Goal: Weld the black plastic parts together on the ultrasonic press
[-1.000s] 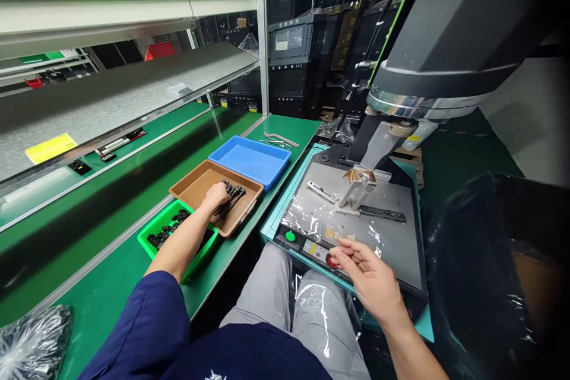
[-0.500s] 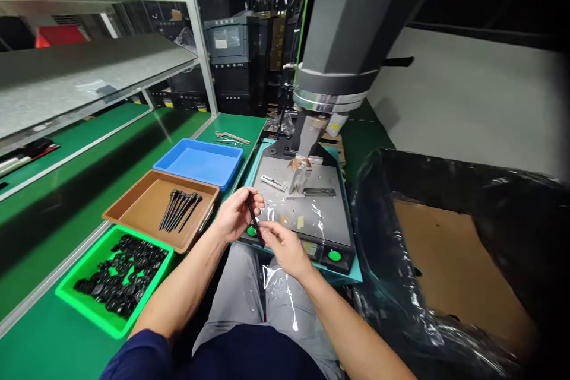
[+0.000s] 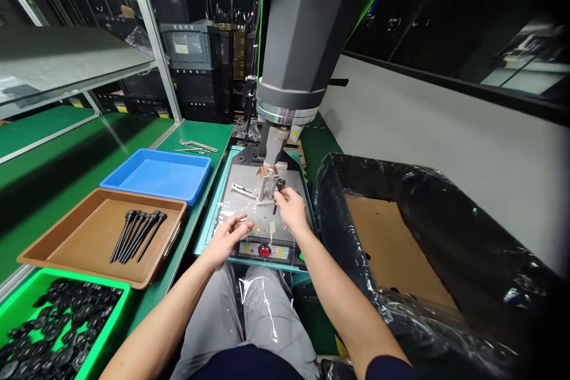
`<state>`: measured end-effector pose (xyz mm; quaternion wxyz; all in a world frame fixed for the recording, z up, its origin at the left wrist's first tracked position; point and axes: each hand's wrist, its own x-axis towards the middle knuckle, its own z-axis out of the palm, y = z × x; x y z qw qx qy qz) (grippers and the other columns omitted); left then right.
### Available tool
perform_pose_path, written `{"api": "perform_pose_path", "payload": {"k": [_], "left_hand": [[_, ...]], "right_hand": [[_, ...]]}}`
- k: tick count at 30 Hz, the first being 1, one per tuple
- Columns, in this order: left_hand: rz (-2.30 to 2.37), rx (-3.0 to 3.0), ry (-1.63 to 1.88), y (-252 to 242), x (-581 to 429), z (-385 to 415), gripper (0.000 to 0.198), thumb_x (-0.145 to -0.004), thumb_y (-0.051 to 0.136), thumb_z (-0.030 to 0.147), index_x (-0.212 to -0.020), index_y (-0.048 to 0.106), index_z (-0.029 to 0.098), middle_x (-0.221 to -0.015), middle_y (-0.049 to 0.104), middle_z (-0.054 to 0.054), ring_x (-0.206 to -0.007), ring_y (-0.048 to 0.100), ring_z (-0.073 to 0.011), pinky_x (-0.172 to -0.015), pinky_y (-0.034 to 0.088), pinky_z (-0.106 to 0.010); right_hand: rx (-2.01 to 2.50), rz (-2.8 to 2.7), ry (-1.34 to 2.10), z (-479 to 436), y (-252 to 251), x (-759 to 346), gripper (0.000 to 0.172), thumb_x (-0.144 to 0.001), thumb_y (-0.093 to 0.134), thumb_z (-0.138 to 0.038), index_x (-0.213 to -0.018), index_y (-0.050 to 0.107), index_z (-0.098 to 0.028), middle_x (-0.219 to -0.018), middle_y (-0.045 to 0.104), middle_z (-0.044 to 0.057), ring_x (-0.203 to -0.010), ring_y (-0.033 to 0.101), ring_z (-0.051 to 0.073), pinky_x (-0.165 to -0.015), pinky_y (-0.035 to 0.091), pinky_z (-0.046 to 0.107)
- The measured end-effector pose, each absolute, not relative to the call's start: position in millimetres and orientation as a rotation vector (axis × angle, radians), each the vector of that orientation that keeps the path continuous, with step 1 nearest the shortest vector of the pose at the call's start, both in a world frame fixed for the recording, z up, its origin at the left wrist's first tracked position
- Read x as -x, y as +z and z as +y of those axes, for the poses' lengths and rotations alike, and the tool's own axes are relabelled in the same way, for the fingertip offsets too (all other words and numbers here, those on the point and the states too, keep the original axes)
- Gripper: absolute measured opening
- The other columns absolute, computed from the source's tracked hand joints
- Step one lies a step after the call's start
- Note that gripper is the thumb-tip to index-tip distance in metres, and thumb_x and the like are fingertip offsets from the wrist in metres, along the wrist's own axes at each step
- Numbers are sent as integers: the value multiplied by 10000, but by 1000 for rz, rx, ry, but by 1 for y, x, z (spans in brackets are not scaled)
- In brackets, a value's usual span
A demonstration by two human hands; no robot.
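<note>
My right hand (image 3: 291, 209) pinches a thin black rod with a thick round head (image 3: 280, 184), close to the right side of a small metal fixture (image 3: 266, 185). The fixture stands on the machine's grey metal plate (image 3: 244, 214), directly under the tapered tool (image 3: 275, 145) of the press-like machine. Whether the rod touches the fixture I cannot tell. Over the front left of the plate, my left hand (image 3: 229, 237) is empty, its fingers apart. Behind it, a metal bracket (image 3: 243, 190) lies on the plate.
To the left stand a blue tray (image 3: 155, 190), a brown tray (image 3: 84, 225) with several similar rods (image 3: 138, 234), and a green bin (image 3: 122, 303) of small black round parts. A wrench (image 3: 199, 145) lies behind. At right is a plastic-lined box (image 3: 329, 190). A red button (image 3: 264, 250) sits in front.
My left hand has let go of the black rod. My right hand has carried it forward to the fixture. The view has turned to the right.
</note>
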<state>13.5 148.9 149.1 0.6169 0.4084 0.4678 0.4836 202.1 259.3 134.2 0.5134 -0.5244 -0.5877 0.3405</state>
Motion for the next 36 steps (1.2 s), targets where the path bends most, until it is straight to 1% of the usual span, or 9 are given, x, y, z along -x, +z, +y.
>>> {"api": "perform_pose_path", "payload": {"k": [2, 5, 7, 11, 15, 21, 27, 33, 36], "left_hand": [[1085, -909, 1075, 142, -11, 143, 570, -748, 720, 490, -1203, 596, 169, -1150, 677, -135, -1083, 624, -236, -919, 467, -366], [1094, -869, 1025, 127, -9, 133, 535, -731, 740, 477, -1149, 626, 162, -1118, 691, -132, -1032, 641, -220, -882, 479, -338], [1097, -845, 1001, 116, -8, 126, 513, -732, 743, 463, -1130, 634, 158, -1107, 695, -133, -1005, 648, -216, -864, 482, -329], [1108, -792, 970, 98, -2, 117, 505, -730, 751, 449, -1122, 635, 152, -1087, 699, -135, -953, 658, -202, -836, 486, -314], [1107, -750, 966, 87, 5, 110, 473, -731, 749, 454, -1088, 652, 160, -1071, 705, -130, -937, 664, -200, -839, 485, -315], [1121, -720, 975, 81, 11, 104, 466, -704, 766, 454, -1060, 673, 168, -1050, 709, -122, -923, 664, -208, -832, 486, -324], [1098, -738, 1004, 75, 14, 98, 452, -697, 776, 436, -1052, 683, 172, -1038, 708, -117, -916, 656, -212, -824, 484, -328], [1010, -788, 1045, 71, 16, 92, 407, -726, 766, 389, -1070, 679, 190, -1060, 700, -114, -936, 645, -214, -855, 478, -344], [1002, -785, 1046, 72, 17, 91, 398, -729, 766, 385, -1070, 680, 197, -1061, 702, -107, -928, 644, -205, -857, 478, -335]], "right_hand": [[1321, -1469, 672, 284, 133, -207, 350, -787, 569, -370, -1057, 623, -154, -847, 664, 69, -762, 619, 206, -727, 514, 350], [1356, -1567, 517, 302, 135, -206, 647, -793, 545, -297, -1408, 399, -154, -843, 657, 44, -755, 630, 203, -779, 498, 351], [1356, -1659, 439, 306, 137, -204, 677, -807, 516, -259, -1455, 345, -164, -816, 645, 29, -733, 626, 196, -789, 487, 337], [1445, -1733, 332, 307, 143, -200, 506, -818, 520, -249, -1321, 535, -197, -791, 644, 34, -742, 615, 213, -774, 469, 336], [1456, -1710, 253, 309, 143, -201, 412, -840, 550, -298, -1242, 604, -222, -852, 661, 55, -793, 600, 231, -781, 464, 350], [1225, -1751, 163, 328, 134, -204, 337, -848, 568, -326, -1136, 666, -179, -859, 621, 79, -843, 563, 240, -851, 458, 383], [1128, -1812, 440, 351, 134, -215, 376, -827, 588, -384, -1119, 667, -160, -1033, 596, 114, -912, 570, 235, -717, 505, 331], [1091, -2017, 229, 352, 146, -221, 282, -908, 473, -361, -1015, 671, -191, -1031, 634, 110, -993, 529, 260, -892, 440, 393], [1120, -2020, 315, 357, 148, -217, 223, -868, 504, -325, -938, 669, -192, -980, 648, 101, -984, 532, 255, -861, 450, 371]]}}
